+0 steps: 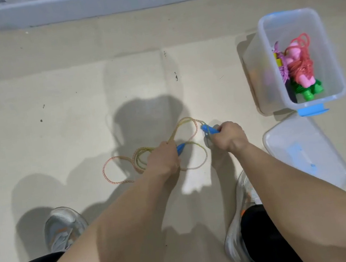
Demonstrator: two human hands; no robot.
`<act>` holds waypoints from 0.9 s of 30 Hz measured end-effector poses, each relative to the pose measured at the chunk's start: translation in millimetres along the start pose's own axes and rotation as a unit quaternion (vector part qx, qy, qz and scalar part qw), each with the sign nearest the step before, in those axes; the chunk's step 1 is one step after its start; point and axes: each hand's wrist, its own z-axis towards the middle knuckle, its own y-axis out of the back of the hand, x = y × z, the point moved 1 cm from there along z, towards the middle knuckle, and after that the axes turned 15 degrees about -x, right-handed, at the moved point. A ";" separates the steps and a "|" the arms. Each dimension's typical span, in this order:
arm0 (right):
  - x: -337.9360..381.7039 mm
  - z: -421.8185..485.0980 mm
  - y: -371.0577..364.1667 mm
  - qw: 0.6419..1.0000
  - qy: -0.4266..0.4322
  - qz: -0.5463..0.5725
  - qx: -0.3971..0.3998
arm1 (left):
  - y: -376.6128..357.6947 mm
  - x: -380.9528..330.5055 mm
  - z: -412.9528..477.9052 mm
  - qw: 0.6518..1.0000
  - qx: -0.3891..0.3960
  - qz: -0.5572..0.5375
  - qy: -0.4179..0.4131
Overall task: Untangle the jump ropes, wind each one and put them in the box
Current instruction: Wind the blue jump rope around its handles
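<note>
Yellow rope [142, 151] in left hand [165, 158], right hand [229, 134], box [317, 102] well apart

Bare floor [222, 75] to box [337, 76] – lid [328, 166] beside

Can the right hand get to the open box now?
Probably yes. The box stands open, lid off, beyond the right hand, with only bare floor between them. That hand grips a blue handle, though.
</note>
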 end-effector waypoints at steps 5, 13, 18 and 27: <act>5.7 -16.7 61.8 0.989 -0.043 0.012 -0.138 | 67.6 4.5 -16.5 0.999 0.044 0.008 0.004; 93.6 -109.6 167.6 0.924 0.134 0.354 0.045 | 215.3 -7.5 -76.6 0.997 -0.011 0.027 -0.077; 140.8 -185.9 226.1 0.902 0.274 0.324 0.080 | 311.6 -27.3 -134.8 0.979 -0.125 -0.113 -0.118; 155.5 -272.8 267.9 0.862 0.322 0.366 0.137 | 377.5 -34.6 -223.0 0.863 -0.158 -0.477 -0.046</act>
